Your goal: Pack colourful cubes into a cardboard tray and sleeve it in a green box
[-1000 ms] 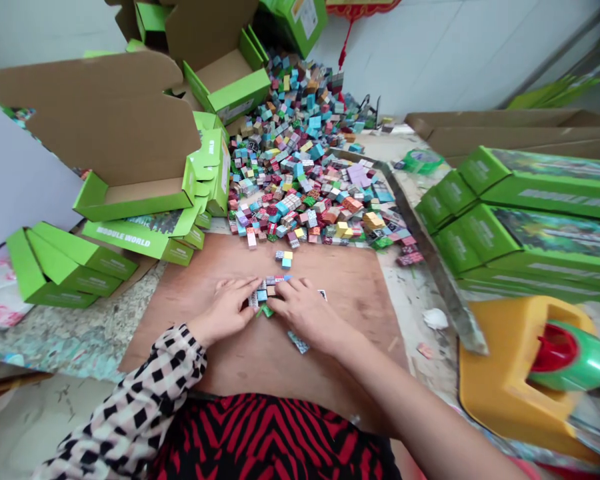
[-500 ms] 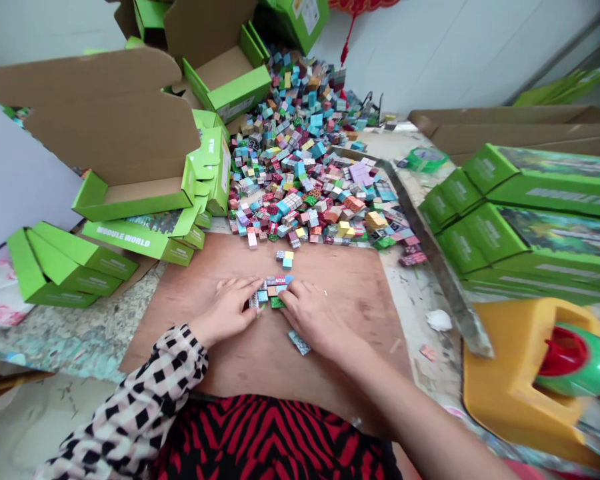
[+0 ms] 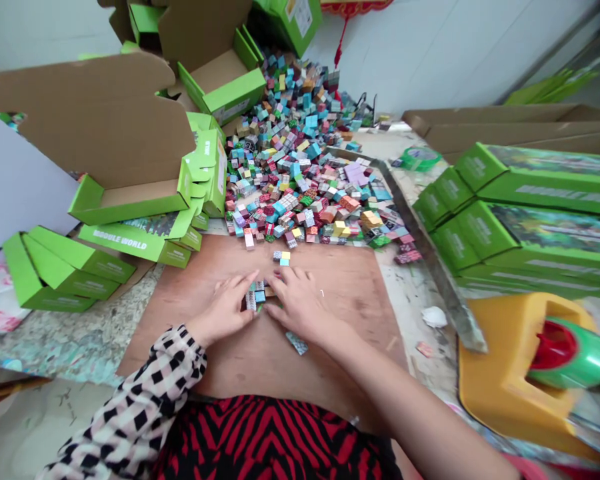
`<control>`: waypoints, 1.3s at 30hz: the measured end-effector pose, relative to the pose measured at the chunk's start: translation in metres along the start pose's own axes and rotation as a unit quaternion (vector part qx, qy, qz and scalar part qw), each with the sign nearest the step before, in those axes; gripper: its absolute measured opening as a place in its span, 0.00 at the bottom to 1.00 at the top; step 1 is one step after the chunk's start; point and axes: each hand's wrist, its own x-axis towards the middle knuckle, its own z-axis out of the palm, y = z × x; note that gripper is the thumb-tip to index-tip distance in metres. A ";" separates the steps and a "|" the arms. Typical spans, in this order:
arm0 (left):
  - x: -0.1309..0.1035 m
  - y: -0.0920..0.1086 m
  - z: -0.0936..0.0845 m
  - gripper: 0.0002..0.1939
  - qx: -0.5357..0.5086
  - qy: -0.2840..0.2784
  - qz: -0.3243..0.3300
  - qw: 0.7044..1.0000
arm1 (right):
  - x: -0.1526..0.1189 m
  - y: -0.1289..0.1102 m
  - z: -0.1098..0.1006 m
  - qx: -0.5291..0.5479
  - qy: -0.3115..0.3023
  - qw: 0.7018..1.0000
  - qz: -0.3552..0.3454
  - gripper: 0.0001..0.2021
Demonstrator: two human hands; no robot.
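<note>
On the brown board (image 3: pixel 220 373), a small cluster of printed toy blocks (image 3: pixel 259 295), some blue and some grey-white, lies between my two hands. My left hand (image 3: pixel 223 308) grips the cluster's left side, its thumb and forefinger around the edge blocks. From the right, my right hand (image 3: pixel 303 303) grips the same cluster, with thumb and fingers bent over it and hiding much of that side. A flat blue-grey block piece (image 3: pixel 297 343) lies just below my right hand. Above the hands sits a little group of yellow, blue and grey blocks (image 3: pixel 282 257).
A large heap of loose blocks (image 3: pixel 300 180) fills the back. Open green cartons (image 3: pixel 130 207) stand left, and stacked green boxes (image 3: pixel 540 220) stand right. A metal bar (image 3: pixel 430 267) edges the right side, near a yellow tape dispenser (image 3: pixel 490 373) and green tape roll (image 3: pixel 420 159).
My right hand has shifted slightly up and left over the cluster, covering the red, blue and green blocks seen before. My left hand stays at the left edge. The view has turned slightly.
</note>
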 end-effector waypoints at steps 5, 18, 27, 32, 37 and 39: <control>0.002 -0.003 0.001 0.41 -0.012 0.004 0.019 1.000 | 0.023 0.000 -0.001 0.017 -0.082 0.996 -0.014 0.16; 0.004 -0.010 -0.004 0.40 0.000 -0.002 0.030 1.000 | 0.002 0.022 -0.011 0.090 -0.052 0.993 0.052 0.20; 0.021 -0.013 0.000 0.37 0.007 -0.048 0.059 0.997 | 0.018 0.021 -0.003 0.085 -0.139 0.986 0.040 0.27; 0.031 -0.011 -0.005 0.33 -0.007 -0.064 0.064 0.996 | 0.029 0.016 0.002 0.073 -0.132 0.987 0.059 0.19; 0.034 -0.018 -0.007 0.35 -0.006 -0.055 0.073 0.996 | 0.028 0.019 0.006 0.075 -0.093 0.990 0.070 0.19; 0.031 -0.022 -0.007 0.37 -0.027 -0.046 0.073 0.996 | 0.019 0.018 0.001 0.062 -0.061 0.993 0.084 0.20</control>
